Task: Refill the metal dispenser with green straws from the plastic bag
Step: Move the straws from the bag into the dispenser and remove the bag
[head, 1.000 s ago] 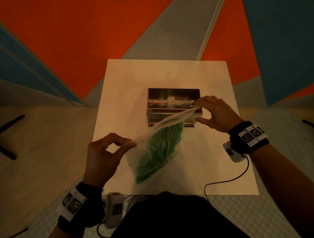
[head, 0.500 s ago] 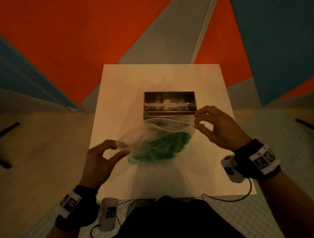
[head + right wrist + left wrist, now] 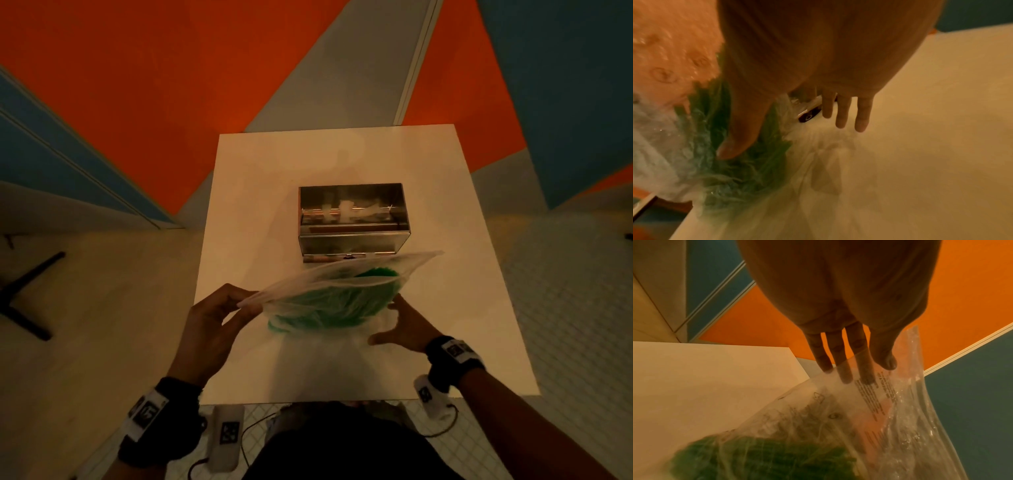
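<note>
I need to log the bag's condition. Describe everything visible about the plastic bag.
The plastic bag is clear, thin, crinkled film with dark printed text on one side, seen from the left wrist. It is held in the air over the white table, just in front of the metal dispenser. A bunch of green straws fills its lower part. The left hand pinches its upper edge; the right hand touches its side with straight fingers.

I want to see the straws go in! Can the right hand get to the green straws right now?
Probably not directly. The right hand is spread against the outside of the plastic bag, so the film covers the green straws. The bag mouth is open, held at its left corner by the left hand.
</note>
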`<state>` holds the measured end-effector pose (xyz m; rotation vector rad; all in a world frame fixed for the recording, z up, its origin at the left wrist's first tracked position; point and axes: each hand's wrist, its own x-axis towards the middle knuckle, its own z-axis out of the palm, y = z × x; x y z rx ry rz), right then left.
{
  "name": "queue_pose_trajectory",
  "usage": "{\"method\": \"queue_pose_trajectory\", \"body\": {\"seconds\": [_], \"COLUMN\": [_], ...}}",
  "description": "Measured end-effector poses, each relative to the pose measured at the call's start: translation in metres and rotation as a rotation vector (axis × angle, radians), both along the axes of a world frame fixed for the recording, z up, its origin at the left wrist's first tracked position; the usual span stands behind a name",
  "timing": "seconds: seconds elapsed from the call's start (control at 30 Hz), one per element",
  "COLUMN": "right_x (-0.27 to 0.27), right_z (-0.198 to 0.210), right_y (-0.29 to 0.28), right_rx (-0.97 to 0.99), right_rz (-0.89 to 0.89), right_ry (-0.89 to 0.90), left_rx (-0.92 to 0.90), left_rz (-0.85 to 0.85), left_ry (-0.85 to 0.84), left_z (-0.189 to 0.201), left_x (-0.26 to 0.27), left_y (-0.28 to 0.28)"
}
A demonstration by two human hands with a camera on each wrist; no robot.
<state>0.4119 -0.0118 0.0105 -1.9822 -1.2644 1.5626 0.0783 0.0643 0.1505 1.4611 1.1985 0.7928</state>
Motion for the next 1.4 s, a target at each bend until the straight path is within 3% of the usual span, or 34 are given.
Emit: {"method": "queue_pose_trajectory", "body": {"seconds": [0.13,0.23,0.37,0.5,0.6,0.77,0.93,1.0,1.1,1.27,1.33,1.4], "right_x": [-0.025,-0.037,-0.057,-0.07,-0.075,-0.073,-0.075,-0.078,-0.087,-0.099,-0.1,-0.1], "right_z": [0.0,0.001,-0.003,0.003,0.019,0.051,0.062,0.056,0.042,0.023,0.02,0.029], "right_y": [0.026,0.034,0.033,0.027,0.025,0.028,0.035,0.035,0.031,0.017,0.016,0.019], "right_rx": [0.039,0.039,0.046,0.118,0.154,0.265,0.249,0.202,0.141,0.085,0.09,0.093], "right_rz": [-0.059,-0.007,0.028,-0.096,-0.161,-0.144,-0.097,-0.071,-0.039,-0.048,-0.008,0.033], "right_ry": [0.145,0.111,0.084,0.119,0.122,0.095,0.027,-0.031,-0.111,-0.064,-0.071,-0.123], "left_rx": [-0.048,-0.149,-0.236,-0.107,-0.051,-0.025,-0.125,-0.194,-0.204,-0.335,-0.328,-0.32], "left_rz": [-0.214,-0.344,-0.433,-0.584,-0.515,-0.333,-0.257,-0.246,-0.334,-0.531,-0.553,-0.476], "left_ry": [0.184,0.394,0.545,0.714,0.554,0.037,-0.175,-0.15,0.073,0.408,0.382,0.23], "left_z": [-0.018,-0.074,-0.141,-0.168,-0.165,-0.129,-0.125,-0.132,-0.148,-0.167,-0.163,-0.15], "left_x": [-0.003,0.002,0.025,0.044,0.05,0.06,0.064,0.062,0.05,0.031,0.031,0.035], "left_y": [0.009,0.019,0.028,0.032,0.036,0.033,0.021,0.012,0.007,0.007,0.006,0.006]}}
